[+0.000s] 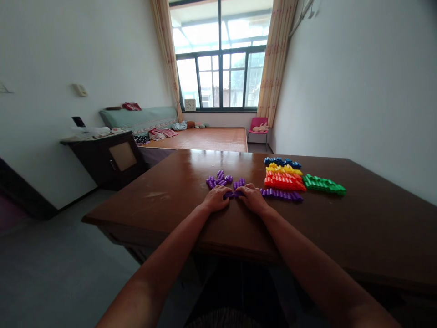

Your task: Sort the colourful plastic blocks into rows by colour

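My left hand [217, 198] and my right hand [251, 197] rest close together at the near part of the brown table, each with its fingers closed on a small purple piece [233, 194] between them. Just beyond my left hand lies a loose heap of purple pieces [218, 180]. A short purple group [239, 182] stands behind my right fingers. To the right of my right hand stretches a purple row [282, 195]. Behind it sit red rows [285, 181], a yellow row [283, 169] and blue pieces [282, 162], with green rows [323, 184] at their right.
The brown table [164, 200] has its near edge under my forearms. Beyond it are a bed [218, 138] below a window and a pink chair [258, 123]. A dark cabinet [102, 157] stands at the left wall.
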`<state>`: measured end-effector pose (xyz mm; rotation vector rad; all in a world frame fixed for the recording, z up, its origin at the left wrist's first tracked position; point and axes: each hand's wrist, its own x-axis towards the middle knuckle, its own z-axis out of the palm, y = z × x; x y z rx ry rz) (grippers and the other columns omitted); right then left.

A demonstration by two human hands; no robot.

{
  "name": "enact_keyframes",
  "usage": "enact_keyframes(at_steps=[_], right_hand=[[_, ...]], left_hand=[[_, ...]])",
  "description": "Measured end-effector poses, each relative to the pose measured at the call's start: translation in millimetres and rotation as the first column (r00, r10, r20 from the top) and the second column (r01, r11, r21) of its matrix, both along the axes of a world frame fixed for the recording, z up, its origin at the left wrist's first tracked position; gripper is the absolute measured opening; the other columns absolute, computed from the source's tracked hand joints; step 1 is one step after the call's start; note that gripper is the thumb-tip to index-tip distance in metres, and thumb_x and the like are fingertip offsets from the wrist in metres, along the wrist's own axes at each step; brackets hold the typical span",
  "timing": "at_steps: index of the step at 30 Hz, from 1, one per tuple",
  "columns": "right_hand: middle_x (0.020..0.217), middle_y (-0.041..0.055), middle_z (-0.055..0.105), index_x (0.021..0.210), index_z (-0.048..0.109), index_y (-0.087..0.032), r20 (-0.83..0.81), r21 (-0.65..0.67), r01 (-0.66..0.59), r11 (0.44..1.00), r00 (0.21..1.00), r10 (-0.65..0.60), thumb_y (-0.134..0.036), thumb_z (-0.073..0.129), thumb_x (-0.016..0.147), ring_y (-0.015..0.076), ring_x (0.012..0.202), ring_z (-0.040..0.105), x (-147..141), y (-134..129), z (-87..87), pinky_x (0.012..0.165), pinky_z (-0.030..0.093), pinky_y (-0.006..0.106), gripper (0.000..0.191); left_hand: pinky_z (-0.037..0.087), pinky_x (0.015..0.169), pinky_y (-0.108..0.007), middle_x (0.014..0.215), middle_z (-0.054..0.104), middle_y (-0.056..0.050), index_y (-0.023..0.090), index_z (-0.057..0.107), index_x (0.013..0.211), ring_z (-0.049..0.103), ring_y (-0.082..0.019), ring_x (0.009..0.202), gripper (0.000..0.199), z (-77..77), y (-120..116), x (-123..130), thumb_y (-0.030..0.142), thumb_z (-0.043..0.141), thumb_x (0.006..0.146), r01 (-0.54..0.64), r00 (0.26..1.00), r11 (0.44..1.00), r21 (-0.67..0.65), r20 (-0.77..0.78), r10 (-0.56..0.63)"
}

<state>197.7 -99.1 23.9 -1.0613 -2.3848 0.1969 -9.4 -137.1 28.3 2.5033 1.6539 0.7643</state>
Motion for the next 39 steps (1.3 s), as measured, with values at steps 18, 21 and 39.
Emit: enact_keyframes(at_steps=[18, 21, 39], right_hand=[[0.122, 0.0073, 0.063, 0.114, 0.063, -0.023, 0.125, 0.037, 0.158, 0.987, 0.979, -0.161, -0.023, 0.053, 0.087, 0.0265, 0.112, 0.049, 12.2, 12.0, -4.8, 0.09, 0.042, 0.038, 0.029], [0.111, 0.0064, 0.067, 0.104, 0.064, -0.022, 0.085, 0.022, 0.121, 0.992, 0.989, -0.123, -0.019, 0.055, 0.083, 0.0239, 0.104, 0.051, 13.1, 8.5, 0.2, 0.09, 0.041, 0.036, 0.023], [0.092, 0.0028, 0.07, 0.096, 0.065, -0.021, -0.076, -0.127, -0.065, 0.99, 0.996, 0.056, -0.011, 0.065, 0.071, 0.0185, 0.088, 0.064, 42.2, 19.8, 28.9, 0.082, 0.049, 0.031, 0.027]], left_hand=[[0.038, 0.101, -0.04, 0.111, 0.066, -0.005, 0.028, 0.065, 0.115, 0.049, -0.024, 0.117, 0.029, 0.4, -1.3, 7.8, 0.03, 0.054, 0.089, 0.133, 0.987, 0.985, 0.11, -0.099, -0.123], [0.037, 0.099, -0.041, 0.102, 0.066, -0.005, 0.026, 0.067, 0.107, 0.051, -0.024, 0.111, 0.023, 0.6, -1.4, 7.6, 0.032, 0.058, 0.087, 0.124, 0.989, 0.984, 0.124, -0.102, -0.112], [0.038, 0.098, -0.045, 0.104, 0.064, -0.008, 0.022, 0.061, 0.096, 0.055, -0.028, 0.106, 0.017, 20.8, 2.4, 12.8, 0.028, 0.063, 0.08, 0.154, 0.973, 0.982, 0.113, -0.188, -0.131]])
